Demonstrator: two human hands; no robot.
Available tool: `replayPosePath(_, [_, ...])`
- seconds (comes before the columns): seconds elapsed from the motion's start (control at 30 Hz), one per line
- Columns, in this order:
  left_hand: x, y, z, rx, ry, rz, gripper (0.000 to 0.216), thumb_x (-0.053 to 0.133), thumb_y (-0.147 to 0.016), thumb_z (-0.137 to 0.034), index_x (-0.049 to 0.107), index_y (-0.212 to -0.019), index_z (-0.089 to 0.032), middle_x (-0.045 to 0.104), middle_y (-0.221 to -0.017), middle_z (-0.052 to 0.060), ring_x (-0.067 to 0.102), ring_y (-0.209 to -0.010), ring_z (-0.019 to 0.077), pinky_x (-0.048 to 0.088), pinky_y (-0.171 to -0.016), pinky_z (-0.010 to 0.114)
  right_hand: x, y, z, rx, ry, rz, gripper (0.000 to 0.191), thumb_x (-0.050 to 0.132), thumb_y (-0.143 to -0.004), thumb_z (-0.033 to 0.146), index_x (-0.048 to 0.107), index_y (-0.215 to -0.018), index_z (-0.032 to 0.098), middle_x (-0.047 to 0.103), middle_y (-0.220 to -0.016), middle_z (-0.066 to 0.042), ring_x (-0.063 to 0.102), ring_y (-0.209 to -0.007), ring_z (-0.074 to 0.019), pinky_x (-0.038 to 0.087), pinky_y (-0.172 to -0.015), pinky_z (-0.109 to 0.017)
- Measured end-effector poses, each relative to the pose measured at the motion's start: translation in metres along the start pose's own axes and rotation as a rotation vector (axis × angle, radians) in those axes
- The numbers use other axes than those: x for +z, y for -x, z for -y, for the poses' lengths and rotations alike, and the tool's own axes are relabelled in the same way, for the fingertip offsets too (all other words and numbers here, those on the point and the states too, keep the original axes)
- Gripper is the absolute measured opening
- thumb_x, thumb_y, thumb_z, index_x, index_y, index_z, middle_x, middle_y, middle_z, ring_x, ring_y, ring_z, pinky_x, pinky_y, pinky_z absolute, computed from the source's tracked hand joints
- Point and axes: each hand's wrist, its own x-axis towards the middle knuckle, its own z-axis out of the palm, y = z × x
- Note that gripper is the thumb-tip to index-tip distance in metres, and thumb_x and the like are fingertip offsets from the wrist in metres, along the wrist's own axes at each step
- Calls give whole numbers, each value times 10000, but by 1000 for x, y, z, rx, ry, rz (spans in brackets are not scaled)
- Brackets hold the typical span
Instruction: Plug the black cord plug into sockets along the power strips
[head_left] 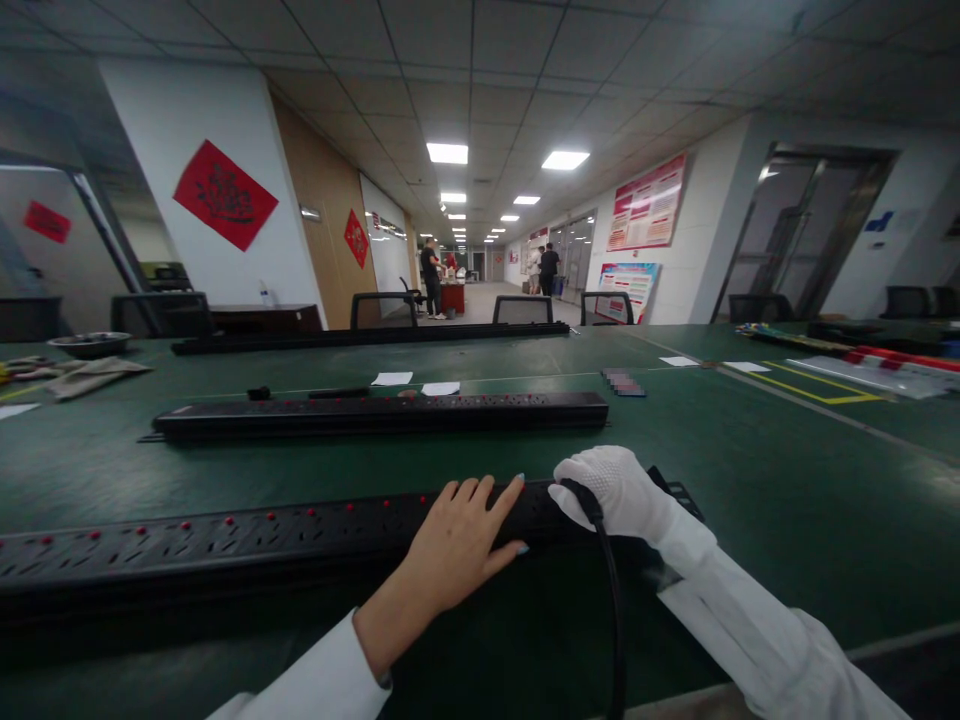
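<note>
A long black power strip (247, 540) with red buttons along its sockets lies across the near part of the green table. My bare left hand (472, 530) rests on its right portion, fingers spread and thumb at the front edge. Near the strip's right end, my right hand (611, 490), in a white glove, is closed around a black plug (583, 498). The plug's cable (616, 620) hangs down toward the table's front edge. My glove hides the plug's face, so I cannot tell whether it sits in a socket.
A second power strip (382, 418) lies parallel behind, and long black bars (375, 340) lie farther back. Paper slips (441, 389) rest between them. A bowl (88, 345) and cloth (94, 378) are at left. Chairs (523, 310) line the far side; people (550, 268) stand beyond.
</note>
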Motion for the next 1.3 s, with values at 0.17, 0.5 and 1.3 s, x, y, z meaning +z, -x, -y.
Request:
replayPosePath(0.17, [2,0,1,-6,5,-21,597,358,-819,-510,247,-1319,-203,490,-1190,116,452,-1085,262,343,-889,418,1,0,-1,-3,-3,2,264,415,-802,355,597,-730,177,586,-617,-25,517,-573,-96,333,-592,-215])
replayPosePath(0.5, [4,1,2,-16,25,-69,588,400,-797,-519,354,-1228,-121,507,-1178,126,489,-1036,254,352,-887,393,3,1,-1,11,3,1,270,418,-799,368,601,-753,176,590,-619,-27,532,-594,-105,340,-609,-221])
replayPosePath(1.3, [1,2,8,-150,-52,-48,773,287,-703,-724,486,-1129,-111,582,-964,143,539,-873,270,375,-779,389,6,3,-5,66,-156,-88,247,407,-842,320,593,-761,179,617,-633,-13,572,-599,-92,389,-595,-183])
